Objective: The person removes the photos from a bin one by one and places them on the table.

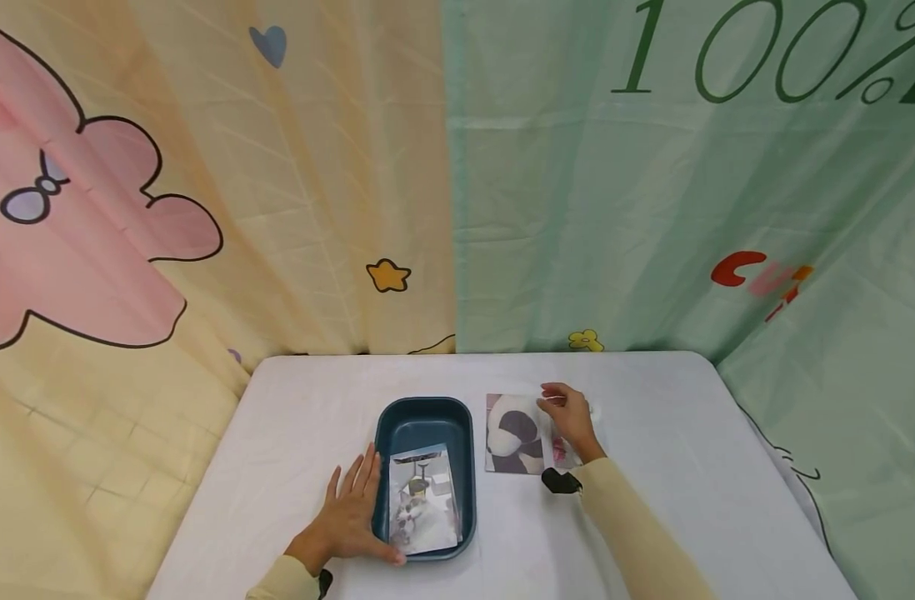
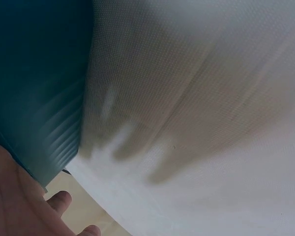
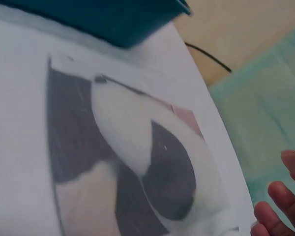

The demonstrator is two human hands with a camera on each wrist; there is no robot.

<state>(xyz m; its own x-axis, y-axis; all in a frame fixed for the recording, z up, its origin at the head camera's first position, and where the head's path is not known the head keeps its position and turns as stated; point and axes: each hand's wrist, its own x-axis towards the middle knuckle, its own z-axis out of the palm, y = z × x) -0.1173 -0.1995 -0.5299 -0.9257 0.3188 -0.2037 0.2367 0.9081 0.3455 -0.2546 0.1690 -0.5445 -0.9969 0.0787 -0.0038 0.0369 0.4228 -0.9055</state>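
My left hand (image 1: 345, 517) lies along the left side of a dark teal tray (image 1: 424, 410), its fingers spread straight and its thumb at the near corner. Inside the tray rests a photo print (image 1: 423, 508) showing a glass and pale shapes, with another edge under it. In the left wrist view the palm is close against the tray's ribbed wall (image 2: 61, 123). To the right of the tray, a photo print of a black-and-white plush (image 1: 516, 433) lies flat. My right hand (image 1: 567, 417) is over its right edge, fingers bent and apart. A second print with pink (image 1: 561, 454) is partly hidden beneath this hand.
A white-covered table (image 1: 652, 433) carries everything. Patterned curtains, yellow (image 1: 330, 183) and green (image 1: 577, 208), hang behind and beside it. Dark straps (image 1: 560, 481) sit at both wrists. Pale tiles (image 1: 120, 450) show at the left.
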